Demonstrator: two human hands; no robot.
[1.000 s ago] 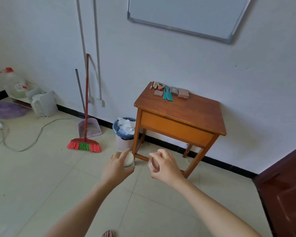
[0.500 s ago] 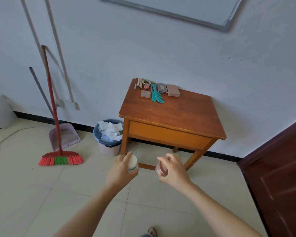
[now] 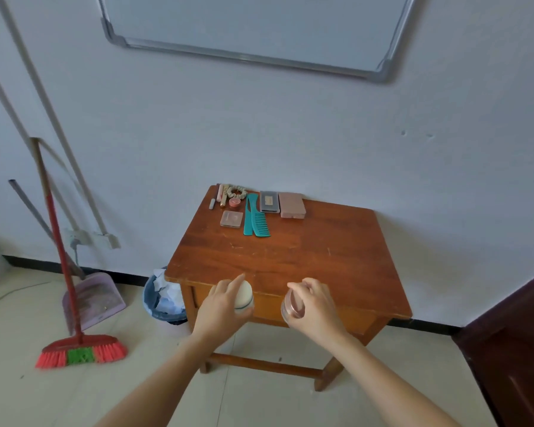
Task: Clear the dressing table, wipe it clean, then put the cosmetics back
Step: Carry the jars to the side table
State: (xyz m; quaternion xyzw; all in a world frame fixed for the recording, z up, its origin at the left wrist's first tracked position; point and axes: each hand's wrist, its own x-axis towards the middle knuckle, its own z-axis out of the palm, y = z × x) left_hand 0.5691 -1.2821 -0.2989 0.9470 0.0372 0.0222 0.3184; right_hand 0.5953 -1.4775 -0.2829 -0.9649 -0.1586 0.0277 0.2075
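My left hand grips a white egg-shaped container, held in front of the near edge of the wooden dressing table. My right hand grips a round pink jar beside it. At the table's far left lie two teal combs, a small pink compact, a grey palette, a pink palette, a scrunchie, a small red pot and several pencils and tubes.
A blue bin with crumpled paper stands left of the table. A red broom and a purple dustpan lean by the wall at left. A dark wooden door is at right. A whiteboard hangs above.
The view has drawn closer to the table, which now sits right behind both hands. Both hands keep hold of the same containers.
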